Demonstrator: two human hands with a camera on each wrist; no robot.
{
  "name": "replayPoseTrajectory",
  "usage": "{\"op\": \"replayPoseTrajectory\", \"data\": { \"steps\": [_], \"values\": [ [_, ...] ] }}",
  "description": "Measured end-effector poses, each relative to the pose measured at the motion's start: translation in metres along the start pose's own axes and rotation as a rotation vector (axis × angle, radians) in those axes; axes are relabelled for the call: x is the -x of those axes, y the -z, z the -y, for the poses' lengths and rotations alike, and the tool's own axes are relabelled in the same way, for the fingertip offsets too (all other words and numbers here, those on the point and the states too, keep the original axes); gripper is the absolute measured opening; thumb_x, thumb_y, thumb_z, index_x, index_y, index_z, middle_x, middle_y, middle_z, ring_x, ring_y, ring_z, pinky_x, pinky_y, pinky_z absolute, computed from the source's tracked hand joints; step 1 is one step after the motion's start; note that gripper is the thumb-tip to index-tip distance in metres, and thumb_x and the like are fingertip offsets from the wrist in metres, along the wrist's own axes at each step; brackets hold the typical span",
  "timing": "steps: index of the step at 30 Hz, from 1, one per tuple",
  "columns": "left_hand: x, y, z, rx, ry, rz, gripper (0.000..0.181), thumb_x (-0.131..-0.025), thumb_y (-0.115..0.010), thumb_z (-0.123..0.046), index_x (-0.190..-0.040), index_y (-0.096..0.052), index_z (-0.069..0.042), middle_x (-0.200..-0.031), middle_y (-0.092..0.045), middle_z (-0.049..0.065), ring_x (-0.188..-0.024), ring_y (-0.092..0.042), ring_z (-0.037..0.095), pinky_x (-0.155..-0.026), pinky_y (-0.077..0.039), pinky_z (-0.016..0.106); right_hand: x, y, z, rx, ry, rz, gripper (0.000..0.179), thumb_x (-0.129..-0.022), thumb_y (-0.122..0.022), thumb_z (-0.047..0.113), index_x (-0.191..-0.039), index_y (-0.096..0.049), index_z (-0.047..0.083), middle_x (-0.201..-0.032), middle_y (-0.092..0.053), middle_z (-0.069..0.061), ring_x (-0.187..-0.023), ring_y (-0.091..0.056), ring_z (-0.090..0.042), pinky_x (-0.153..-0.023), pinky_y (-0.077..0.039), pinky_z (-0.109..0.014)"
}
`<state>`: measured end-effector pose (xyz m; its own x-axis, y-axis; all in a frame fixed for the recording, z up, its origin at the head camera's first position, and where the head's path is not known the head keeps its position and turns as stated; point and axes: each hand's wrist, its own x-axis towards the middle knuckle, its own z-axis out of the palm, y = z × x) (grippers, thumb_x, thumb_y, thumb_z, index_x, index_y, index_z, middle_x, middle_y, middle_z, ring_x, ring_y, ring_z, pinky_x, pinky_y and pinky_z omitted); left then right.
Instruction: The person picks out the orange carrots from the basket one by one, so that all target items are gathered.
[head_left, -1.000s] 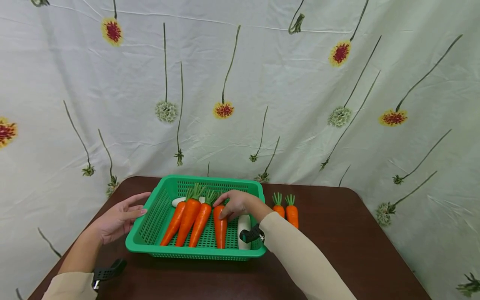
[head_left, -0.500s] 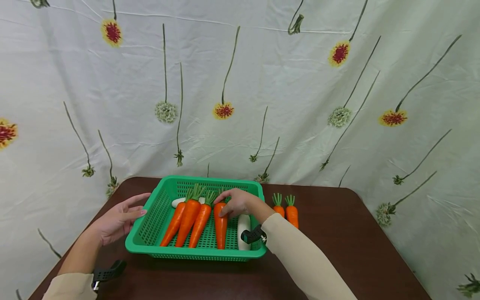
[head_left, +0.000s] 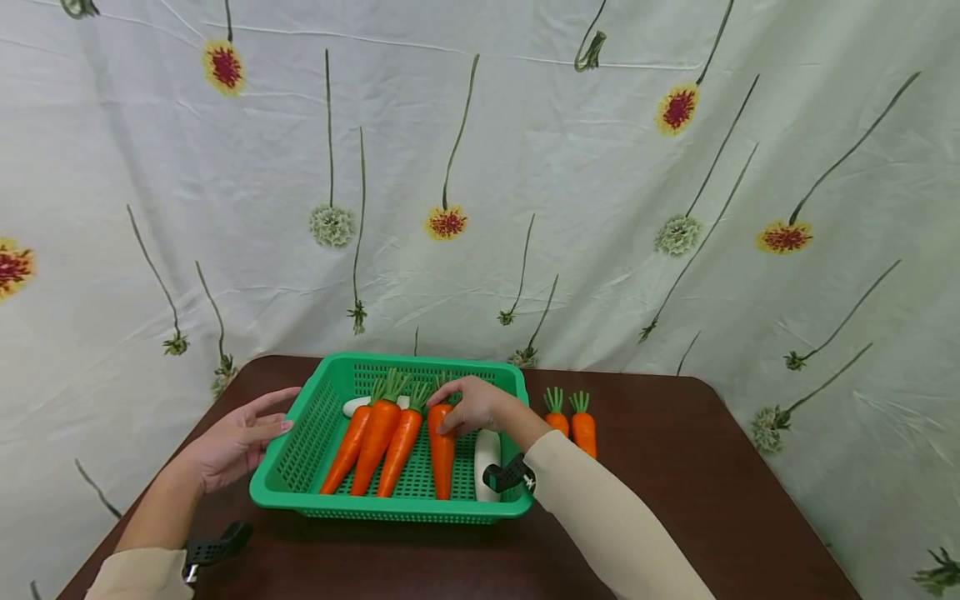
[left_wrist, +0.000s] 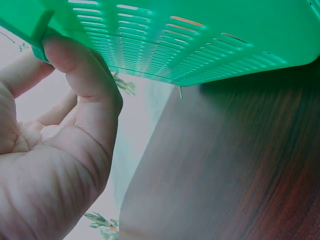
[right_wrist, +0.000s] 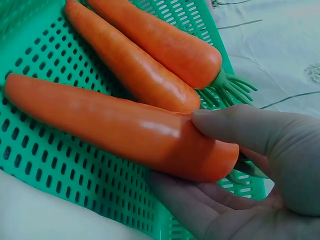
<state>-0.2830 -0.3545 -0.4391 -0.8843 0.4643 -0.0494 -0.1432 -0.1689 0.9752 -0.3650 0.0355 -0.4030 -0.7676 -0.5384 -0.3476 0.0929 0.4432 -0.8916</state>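
Observation:
My right hand grips a carrot near its leafy end, inside a green plastic basket. In the right wrist view, the thumb lies on one side of that carrot and the fingers on the other; its leaves are partly hidden by the hand. My left hand holds the basket's left rim between thumb and fingers, as the left wrist view shows at the basket wall. Several other carrots lie side by side in the basket, left of the held one.
A long white vegetable-like piece lies at the basket's right, and another white piece shows behind the carrots. Two more carrots lie on the dark wooden table, right of the basket. A flowered cloth hangs behind.
The right hand and its carrot have shifted slightly up and right since a second ago, then stayed nearly still. The left hand and the basket look the same.

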Motion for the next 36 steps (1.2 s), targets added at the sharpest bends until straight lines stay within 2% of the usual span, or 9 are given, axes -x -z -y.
{"op": "replayPoseTrajectory", "data": {
  "steps": [2,6,9,22,30,36],
  "values": [
    [0.001,0.001,0.0,-0.001,0.0,0.001,0.052,-0.108,-0.045,-0.001,-0.149,-0.038,-0.032,-0.125,-0.072,0.0,-0.109,-0.075,0.023,-0.091,-0.061,0.045,0.001,0.001,0.0,-0.006,0.009,-0.006,0.046,-0.084,-0.076,-0.011,-0.127,-0.071,0.006,-0.124,-0.066,-0.011,-0.093,-0.071,-0.024,-0.095,-0.059,-0.055],
    [0.001,0.002,0.0,-0.005,-0.005,0.006,0.059,-0.108,-0.045,-0.001,-0.159,-0.024,-0.023,-0.126,-0.072,0.0,-0.109,-0.075,0.023,-0.091,-0.061,0.045,0.003,0.003,0.0,-0.036,0.027,-0.013,0.048,-0.084,-0.075,-0.011,-0.129,-0.069,0.005,-0.122,-0.067,-0.012,-0.096,-0.069,-0.025,-0.095,-0.059,-0.056],
    [0.001,0.002,0.0,-0.004,-0.004,0.007,0.061,-0.108,-0.045,-0.001,-0.16,-0.019,-0.019,-0.127,-0.072,0.0,-0.109,-0.075,0.023,-0.091,-0.061,0.045,0.005,0.006,0.0,-0.059,0.046,-0.02,0.049,-0.085,-0.075,-0.011,-0.131,-0.068,0.004,-0.123,-0.066,-0.013,-0.097,-0.069,-0.026,-0.094,-0.06,-0.056],
    [0.001,0.002,0.0,0.002,0.005,0.011,0.058,-0.108,-0.044,-0.002,-0.158,-0.023,-0.022,-0.127,-0.072,0.0,-0.109,-0.075,0.023,-0.091,-0.061,0.045,0.011,0.02,0.001,-0.116,0.127,-0.055,0.055,-0.087,-0.076,-0.006,-0.138,-0.063,0.006,-0.123,-0.067,-0.02,-0.099,-0.073,-0.027,-0.097,-0.058,-0.055],
    [0.0,0.001,0.0,-0.006,0.007,0.005,0.057,-0.108,-0.046,-0.002,-0.157,-0.025,-0.022,-0.126,-0.073,0.0,-0.109,-0.075,0.023,-0.091,-0.061,0.045,0.024,0.026,0.0,-0.144,0.177,-0.093,0.051,-0.091,-0.074,-0.001,-0.139,-0.063,0.011,-0.129,-0.061,-0.02,-0.103,-0.073,-0.026,-0.095,-0.061,-0.045],
    [0.001,0.001,-0.001,0.006,0.004,0.015,0.056,-0.108,-0.045,-0.001,-0.156,-0.026,-0.023,-0.126,-0.073,0.0,-0.108,-0.075,0.023,-0.091,-0.061,0.045,0.033,0.029,-0.003,-0.148,0.198,-0.124,0.05,-0.092,-0.075,0.003,-0.139,-0.064,0.015,-0.128,-0.063,-0.019,-0.105,-0.072,-0.026,-0.093,-0.062,-0.042]
  ]
}}
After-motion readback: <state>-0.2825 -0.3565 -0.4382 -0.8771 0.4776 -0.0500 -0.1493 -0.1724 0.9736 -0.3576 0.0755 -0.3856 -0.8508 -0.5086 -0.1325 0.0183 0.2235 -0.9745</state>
